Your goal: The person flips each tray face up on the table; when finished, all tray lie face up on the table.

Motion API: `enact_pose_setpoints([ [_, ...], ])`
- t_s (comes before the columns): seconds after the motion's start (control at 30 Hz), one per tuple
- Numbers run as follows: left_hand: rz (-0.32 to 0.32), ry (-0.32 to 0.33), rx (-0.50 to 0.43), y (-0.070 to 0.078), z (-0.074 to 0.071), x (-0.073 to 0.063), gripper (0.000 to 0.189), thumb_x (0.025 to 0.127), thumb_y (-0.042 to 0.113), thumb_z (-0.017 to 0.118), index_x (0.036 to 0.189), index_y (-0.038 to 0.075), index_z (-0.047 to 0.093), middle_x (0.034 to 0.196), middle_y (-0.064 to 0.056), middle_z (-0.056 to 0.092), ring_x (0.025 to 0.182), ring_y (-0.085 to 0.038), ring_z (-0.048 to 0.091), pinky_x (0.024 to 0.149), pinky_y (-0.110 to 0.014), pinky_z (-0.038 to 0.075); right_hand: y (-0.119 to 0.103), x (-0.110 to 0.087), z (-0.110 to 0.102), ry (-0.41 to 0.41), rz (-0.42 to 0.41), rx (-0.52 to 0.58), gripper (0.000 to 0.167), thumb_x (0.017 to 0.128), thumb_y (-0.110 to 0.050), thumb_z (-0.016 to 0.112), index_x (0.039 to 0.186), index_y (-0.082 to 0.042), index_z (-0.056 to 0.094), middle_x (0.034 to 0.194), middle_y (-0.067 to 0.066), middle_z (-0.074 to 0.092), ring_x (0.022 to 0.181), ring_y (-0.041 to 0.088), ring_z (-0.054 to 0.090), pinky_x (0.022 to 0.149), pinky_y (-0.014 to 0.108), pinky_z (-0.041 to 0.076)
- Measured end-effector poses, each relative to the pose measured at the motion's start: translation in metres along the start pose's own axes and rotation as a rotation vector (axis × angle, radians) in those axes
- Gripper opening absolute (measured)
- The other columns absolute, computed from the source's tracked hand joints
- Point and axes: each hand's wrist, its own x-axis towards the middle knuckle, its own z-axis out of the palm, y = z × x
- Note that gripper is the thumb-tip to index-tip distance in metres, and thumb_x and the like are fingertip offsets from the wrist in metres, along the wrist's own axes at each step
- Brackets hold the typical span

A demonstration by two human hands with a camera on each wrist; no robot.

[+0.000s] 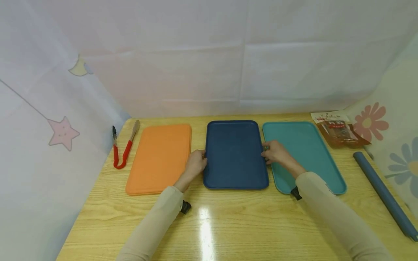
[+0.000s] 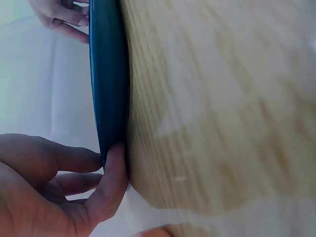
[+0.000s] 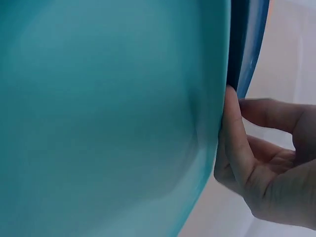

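Note:
A navy blue tray [image 1: 234,156] lies in the middle of the wooden table. Its left edge is pinched by my left hand [image 1: 195,164], whose thumb and fingers meet at the rim in the left wrist view. On the opposite side my right hand [image 1: 277,152] grips the right edge; in the right wrist view its fingers [image 3: 237,133] sit between this rim and the teal tray. That teal tray [image 1: 300,145] is partly covered by the right forearm. An orange rectangular tray or board [image 1: 160,156] lies to the left, close to my left hand.
Red-handled tongs [image 1: 124,154] lie spread at the table's far left. At the back right is a brown transparent package [image 1: 339,134] with a white top. A dark blue roll [image 1: 382,192] runs along the right edge. Printed cloth [image 1: 196,65] hangs behind and at both sides.

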Motion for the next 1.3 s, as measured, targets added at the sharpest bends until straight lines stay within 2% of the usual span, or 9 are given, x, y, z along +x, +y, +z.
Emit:
enact_pose_setpoints([
  [0.13,0.038,0.011,0.068,0.001,-0.001,-0.001,0.035,0.088,-0.005,0.058,0.122,-0.015,0.059,0.113,-0.028,0.064,0.079,-0.03,0.065,0.067,-0.038,0.055,-0.001,0.001,0.002,0.0,-0.019,-0.053,0.052,0.093,0.001,0.053,0.142,0.012,0.037,0.102,0.028,0.064,0.072,0.023,0.066,0.061,0.032,0.057],
  [0.33,-0.009,-0.029,0.099,0.002,-0.001,-0.003,0.036,0.091,-0.002,0.055,0.126,-0.013,0.056,0.119,-0.028,0.062,0.092,-0.031,0.065,0.075,-0.041,0.055,0.0,0.005,0.006,0.005,-0.013,-0.111,0.052,0.094,-0.001,0.052,0.141,0.014,0.036,0.114,0.033,0.06,0.067,0.021,0.067,0.059,0.03,0.057],
  [0.43,-0.013,-0.041,0.099,0.002,-0.001,-0.005,0.036,0.091,-0.003,0.054,0.126,-0.013,0.057,0.117,-0.027,0.063,0.089,-0.03,0.064,0.075,-0.04,0.054,0.001,0.007,0.008,-0.01,0.008,-0.121,0.052,0.096,-0.005,0.052,0.142,0.014,0.035,0.124,0.035,0.054,0.068,0.02,0.068,0.06,0.03,0.057],
  [0.53,-0.004,-0.044,0.072,0.001,-0.002,-0.009,0.035,0.092,-0.001,0.055,0.125,-0.013,0.057,0.108,-0.025,0.067,0.073,-0.024,0.061,0.065,-0.035,0.052,0.001,0.003,0.009,-0.018,-0.008,-0.133,0.053,0.098,-0.009,0.052,0.142,0.014,0.035,0.129,0.035,0.05,0.069,0.02,0.068,0.061,0.031,0.056],
  [0.7,-0.017,-0.01,-0.057,-0.009,-0.024,-0.021,0.037,0.098,0.009,0.054,0.131,-0.007,0.055,0.102,-0.02,0.064,0.058,-0.02,0.061,0.051,-0.026,0.049,-0.009,-0.02,0.015,0.037,-0.13,-0.244,0.051,0.099,-0.015,0.052,0.14,0.012,0.04,0.126,0.033,0.054,0.081,0.029,0.067,0.067,0.037,0.054],
  [0.83,0.024,0.043,-0.107,-0.029,-0.058,-0.029,0.04,0.099,0.013,0.054,0.136,-0.002,0.052,0.121,-0.02,0.052,0.084,-0.028,0.065,0.06,-0.03,0.055,-0.022,-0.033,0.021,0.108,-0.215,-0.319,0.048,0.098,-0.017,0.055,0.137,0.009,0.047,0.128,0.03,0.054,0.107,0.039,0.06,0.079,0.045,0.053],
  [1.0,0.042,0.089,0.027,-0.072,-0.097,-0.039,0.044,0.099,0.014,0.055,0.138,-0.005,0.048,0.133,-0.027,0.045,0.103,-0.039,0.058,0.077,-0.046,0.053,-0.037,-0.038,0.031,0.069,-0.273,-0.305,0.046,0.098,-0.019,0.056,0.136,0.005,0.05,0.132,0.026,0.052,0.109,0.038,0.059,0.081,0.045,0.053],
  [1.17,0.01,0.116,0.188,-0.116,-0.114,-0.047,0.042,0.098,0.009,0.056,0.134,-0.012,0.049,0.13,-0.035,0.044,0.113,-0.049,0.05,0.089,-0.057,0.046,-0.054,-0.036,0.044,-0.003,-0.327,-0.25,0.045,0.098,-0.018,0.056,0.137,0.003,0.05,0.134,0.024,0.05,0.111,0.035,0.058,0.081,0.043,0.053],
  [1.3,0.032,0.122,0.324,-0.137,-0.117,-0.054,0.038,0.095,0.007,0.059,0.125,-0.015,0.054,0.123,-0.038,0.049,0.114,-0.052,0.046,0.094,-0.062,0.038,-0.073,-0.032,0.058,-0.059,-0.368,-0.203,0.044,0.098,-0.016,0.056,0.137,0.003,0.051,0.134,0.022,0.05,0.112,0.033,0.057,0.083,0.042,0.052],
])
